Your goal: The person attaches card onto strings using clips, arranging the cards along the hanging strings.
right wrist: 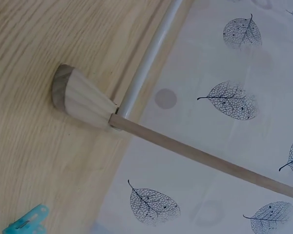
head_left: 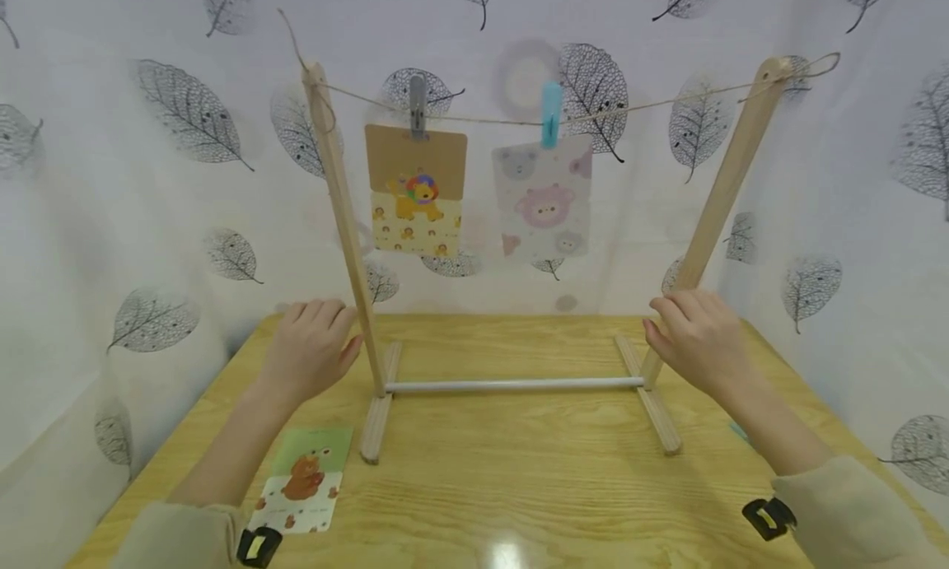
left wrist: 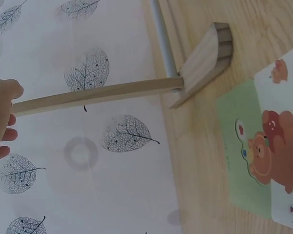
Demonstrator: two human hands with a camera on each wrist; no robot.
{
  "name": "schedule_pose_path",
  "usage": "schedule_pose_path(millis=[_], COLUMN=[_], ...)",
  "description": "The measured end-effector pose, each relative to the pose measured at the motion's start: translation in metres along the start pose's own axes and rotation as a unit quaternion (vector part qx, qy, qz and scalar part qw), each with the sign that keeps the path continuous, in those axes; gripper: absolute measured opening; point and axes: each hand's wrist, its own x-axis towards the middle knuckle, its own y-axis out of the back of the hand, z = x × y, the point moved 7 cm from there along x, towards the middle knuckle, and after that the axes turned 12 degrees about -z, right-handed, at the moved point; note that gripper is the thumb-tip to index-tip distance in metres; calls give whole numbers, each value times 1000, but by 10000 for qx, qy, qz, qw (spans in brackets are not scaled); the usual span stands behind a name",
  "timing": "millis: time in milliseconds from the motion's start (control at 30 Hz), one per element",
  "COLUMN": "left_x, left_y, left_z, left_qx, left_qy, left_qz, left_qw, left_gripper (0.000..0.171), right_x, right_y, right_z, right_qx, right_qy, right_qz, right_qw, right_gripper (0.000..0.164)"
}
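Observation:
A wooden stand holds a string between two leaning posts. On it hang a lion card under a grey clothespin and a pale card with a pink animal under a blue clothespin. My left hand is raised just left of the left post, fingers loosely bent, nothing seen in it. Similarly bent, my right hand hides the lower part of the right post; whether it touches the post cannot be told.
A green and white bear card lies on the wooden table beneath my left forearm. Another blue clothespin lies on the right, partly behind my right forearm in the head view. A pale rod joins the stand's feet; a leaf-patterned curtain surrounds the table.

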Motion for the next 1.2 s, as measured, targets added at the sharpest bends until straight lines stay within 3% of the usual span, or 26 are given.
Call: schedule_pose_path(millis=[233,700,867,1067,1200], left_x=[-18,-43,-50,-68,-85], left_y=[-5,-30,-40,-52,-62], left_z=[-6,-15,-17,-18,-18], left_qx=[-278,-295,-408,-702,-913], left_qy=[48,215,322,606,814], left_qz=[-260,-1425,-2093,-2952,-3396], left_qw=[9993,9891,9765,9509,9326], left_gripper=[38,52,54,54,55], right_x=[-22,-59,-69,-82,-90], right_y=[-4,-12,-13,-19,-25], right_z=[12,35,44,53,55], right_qx=[-100,-34,76,208,184], right_qy=[-186,-799,-1046,-1423,-1594], right_qz=[-379,-1078,-1243,-1800,-2178], right_qw=[9991,9910,9867,9731,9627], right_gripper=[43,63,62,28,25])
